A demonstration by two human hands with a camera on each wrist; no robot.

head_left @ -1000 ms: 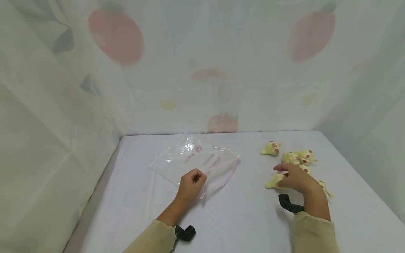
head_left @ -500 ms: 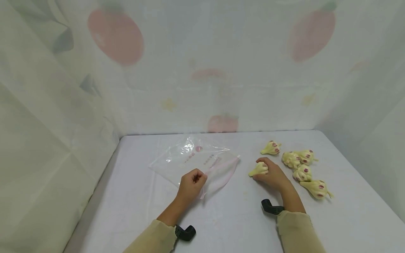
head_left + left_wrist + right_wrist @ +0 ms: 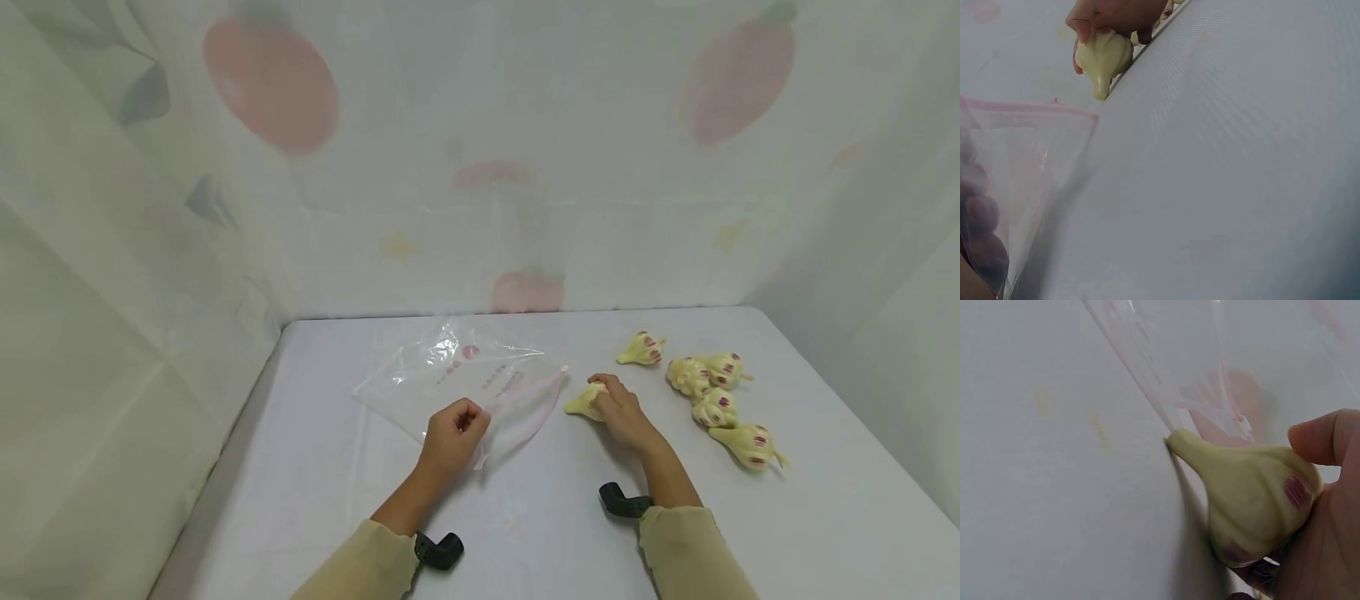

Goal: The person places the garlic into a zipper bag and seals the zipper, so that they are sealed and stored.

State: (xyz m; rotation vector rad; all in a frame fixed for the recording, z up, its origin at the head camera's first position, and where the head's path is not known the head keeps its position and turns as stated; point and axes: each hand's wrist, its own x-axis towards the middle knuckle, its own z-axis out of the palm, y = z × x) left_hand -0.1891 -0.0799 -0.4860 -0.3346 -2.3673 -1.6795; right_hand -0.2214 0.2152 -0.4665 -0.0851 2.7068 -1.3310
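A clear plastic bag (image 3: 480, 367) with a pink edge lies on the table, its mouth facing right. My left hand (image 3: 450, 437) pinches the near corner of that mouth; in the left wrist view, curled fingers (image 3: 984, 215) show through the film. My right hand (image 3: 628, 418) grips a pale yellow garlic bulb (image 3: 585, 402) just right of the bag's mouth. In the right wrist view the bulb (image 3: 1254, 494) has purple patches, and its stem points at the bag's pink edge (image 3: 1138, 378). The left wrist view also shows this bulb (image 3: 1105, 59), stem downward.
Several more garlic bulbs lie on the right of the white table (image 3: 540, 533): one at the back (image 3: 642, 349), two touching (image 3: 688, 377), and others nearer (image 3: 750, 447). Patterned cloth hangs behind and on both sides.
My right hand has taken hold of a bulb from beside the group and moved left with it to near the bag's mouth. My left hand and the bag have stayed in place.
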